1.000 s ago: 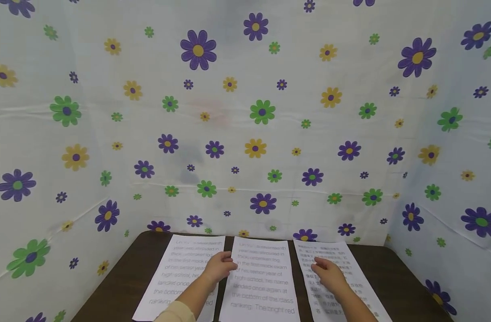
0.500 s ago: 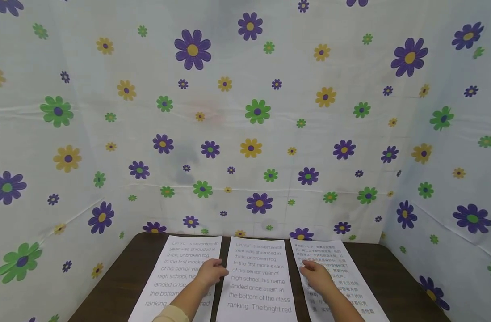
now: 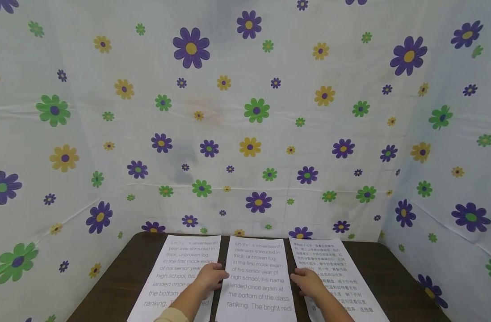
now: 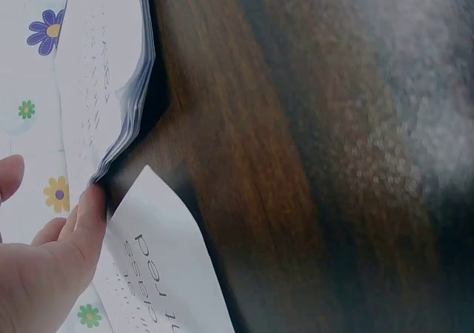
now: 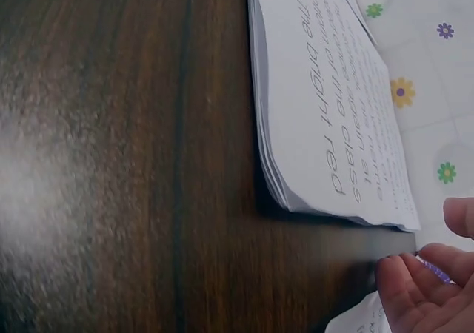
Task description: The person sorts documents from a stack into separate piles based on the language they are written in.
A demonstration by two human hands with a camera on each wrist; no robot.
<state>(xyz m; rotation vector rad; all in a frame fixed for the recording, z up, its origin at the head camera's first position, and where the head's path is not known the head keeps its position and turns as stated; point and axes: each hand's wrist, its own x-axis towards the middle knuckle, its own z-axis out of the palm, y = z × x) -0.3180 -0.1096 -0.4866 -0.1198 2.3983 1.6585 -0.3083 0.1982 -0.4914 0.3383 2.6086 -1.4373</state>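
A: ok so what are the hands actually doing here?

B: The left hand (image 3: 211,277) has its fingertips on the left edge of the middle paper stack (image 3: 255,286). It's more of a touch than a grasp: in the left wrist view the thumb stands apart from the fingers.

A: And the right hand (image 3: 309,286)?

B: Released, I'd say. Fingers are loosely bent, thumb apart, and the fingertips are just beside the stack's right edge. The rest of that hand is over the Chinese-text page (image 3: 321,250).

A: Where's the stack exactly?

B: Flat on the dark wooden table (image 3: 100,295), between the Chinese page and the left English page (image 3: 185,255). You can see several sheets layered along its near edge in the right wrist view. Big print on top, last line ends "The bright red".

A: Left page looks like the same text, no?

B: Yeah, also starts "Lin Yu's seventeenth". A cream sleeve (image 3: 172,314) and the left forearm cover part of it. Behind everything there's a white floral curtain (image 3: 245,127).
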